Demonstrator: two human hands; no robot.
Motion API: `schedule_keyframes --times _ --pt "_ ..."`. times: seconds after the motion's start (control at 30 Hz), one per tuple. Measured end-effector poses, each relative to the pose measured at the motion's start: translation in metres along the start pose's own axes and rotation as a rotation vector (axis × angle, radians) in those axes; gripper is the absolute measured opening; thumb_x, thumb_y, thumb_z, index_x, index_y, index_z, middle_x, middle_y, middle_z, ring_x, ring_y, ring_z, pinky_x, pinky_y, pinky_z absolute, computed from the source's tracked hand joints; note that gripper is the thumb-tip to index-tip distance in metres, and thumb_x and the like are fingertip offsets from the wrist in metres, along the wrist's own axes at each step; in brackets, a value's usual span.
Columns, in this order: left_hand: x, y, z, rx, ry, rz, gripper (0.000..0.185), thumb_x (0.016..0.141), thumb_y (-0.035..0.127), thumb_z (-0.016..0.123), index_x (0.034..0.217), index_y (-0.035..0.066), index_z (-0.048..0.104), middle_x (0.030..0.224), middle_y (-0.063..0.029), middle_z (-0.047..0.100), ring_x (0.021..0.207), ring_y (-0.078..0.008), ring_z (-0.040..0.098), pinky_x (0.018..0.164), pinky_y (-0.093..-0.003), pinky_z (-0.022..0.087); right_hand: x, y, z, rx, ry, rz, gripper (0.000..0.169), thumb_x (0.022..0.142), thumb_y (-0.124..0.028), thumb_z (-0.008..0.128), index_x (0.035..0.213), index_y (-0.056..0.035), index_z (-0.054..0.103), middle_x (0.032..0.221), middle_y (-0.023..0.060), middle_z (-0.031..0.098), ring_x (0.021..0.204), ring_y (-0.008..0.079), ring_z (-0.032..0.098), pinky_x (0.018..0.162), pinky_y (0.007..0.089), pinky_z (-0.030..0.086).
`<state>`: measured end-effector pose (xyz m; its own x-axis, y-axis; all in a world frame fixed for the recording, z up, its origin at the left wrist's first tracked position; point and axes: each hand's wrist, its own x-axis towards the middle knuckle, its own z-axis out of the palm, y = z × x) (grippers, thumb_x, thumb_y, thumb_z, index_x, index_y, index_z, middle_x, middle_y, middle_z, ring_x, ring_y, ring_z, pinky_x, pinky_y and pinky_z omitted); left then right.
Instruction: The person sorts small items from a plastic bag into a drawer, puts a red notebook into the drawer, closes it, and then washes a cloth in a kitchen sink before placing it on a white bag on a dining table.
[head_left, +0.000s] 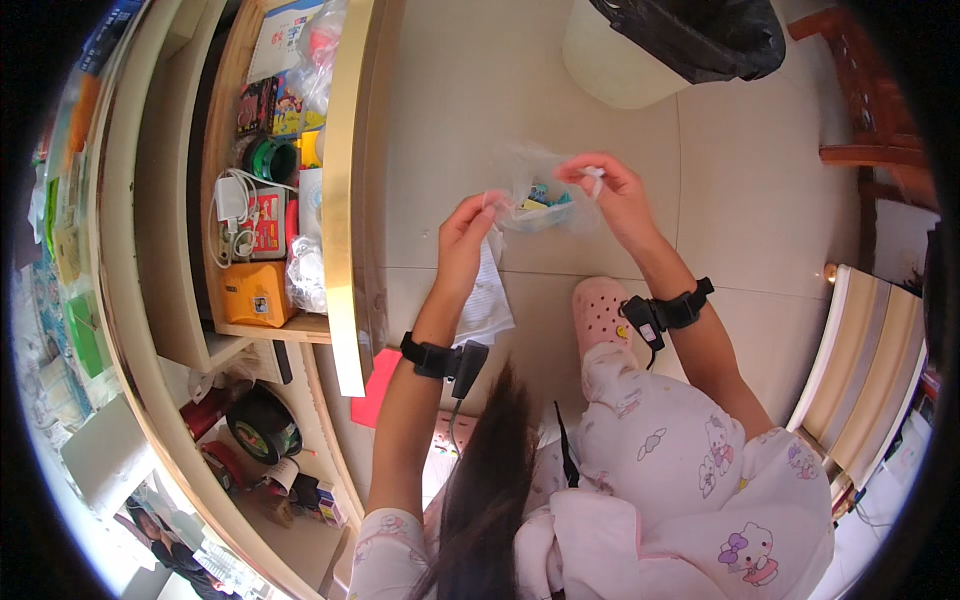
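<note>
Both of my hands hold a clear plastic bag (525, 161) above the tiled floor, one at each side of it. My left hand (474, 225) pinches its left edge between thumb and fingertips. My right hand (611, 196) grips the other side, with a small white bunched piece at its fingers. Small blue and yellow items (536, 201) show through the film; what they are cannot be told. Below the bag, partly behind my left hand, lies a sheet of lined paper (487, 296).
An open drawer (346, 225) at left holds books, a white charger (234, 199), a green roll and an orange box (255, 294). A bin with a black liner (697, 37) stands at the top. A pink clog (600, 311) is below my hands. Wooden furniture edges the right.
</note>
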<state>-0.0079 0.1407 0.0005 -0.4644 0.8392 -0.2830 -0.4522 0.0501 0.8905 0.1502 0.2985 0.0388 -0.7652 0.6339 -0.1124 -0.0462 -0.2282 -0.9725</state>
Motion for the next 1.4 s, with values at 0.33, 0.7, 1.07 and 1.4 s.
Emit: schedule_keyframes --times 0.33,0.7,1.07,1.4 --pt "0.012 -0.011 0.026 0.091 0.053 -0.011 0.018 0.089 0.013 0.055 0.101 0.002 0.063 0.092 -0.0019 0.063 0.082 -0.0090 0.057 0.075 -0.0224 0.043 0.006 0.024 0.038 -0.564 -0.118 -0.098 0.042 0.074 -0.005 0.062 0.115 -0.0066 0.053 0.110 0.0100 0.057 0.084 0.0207 0.060 0.067 0.0288 0.050" --pt "0.009 -0.012 0.016 0.030 0.104 -0.081 0.037 0.080 0.000 0.059 0.115 0.004 0.047 0.106 -0.0069 0.055 0.086 -0.0120 0.056 0.075 -0.0284 0.047 0.000 0.023 0.031 -0.602 -0.040 -0.109 0.040 0.072 0.001 0.059 0.111 -0.0076 0.056 0.089 0.0103 0.061 0.065 0.0190 0.056 0.061 0.0280 0.046" --pt "0.033 -0.055 0.017 0.493 -0.172 0.090 0.021 0.080 0.004 0.052 0.100 0.002 0.058 0.088 -0.0078 0.060 0.069 -0.0148 0.055 0.064 -0.0270 0.046 -0.012 0.027 0.022 -0.396 0.074 -0.122 0.036 0.074 -0.005 0.068 0.106 -0.0088 0.052 0.105 0.0062 0.062 0.062 0.0113 0.050 0.058 0.0245 0.045" --pt "0.026 -0.059 0.013 0.027 0.041 -0.266 0.022 0.088 0.022 0.047 0.098 0.005 0.056 0.084 -0.0031 0.059 0.073 -0.0122 0.056 0.063 -0.0249 0.047 -0.002 0.018 -0.014 -0.519 -0.011 0.159 0.041 0.074 -0.018 0.071 0.108 -0.0046 0.053 0.087 0.0077 0.063 0.060 0.0077 0.051 0.056 0.0250 0.044"
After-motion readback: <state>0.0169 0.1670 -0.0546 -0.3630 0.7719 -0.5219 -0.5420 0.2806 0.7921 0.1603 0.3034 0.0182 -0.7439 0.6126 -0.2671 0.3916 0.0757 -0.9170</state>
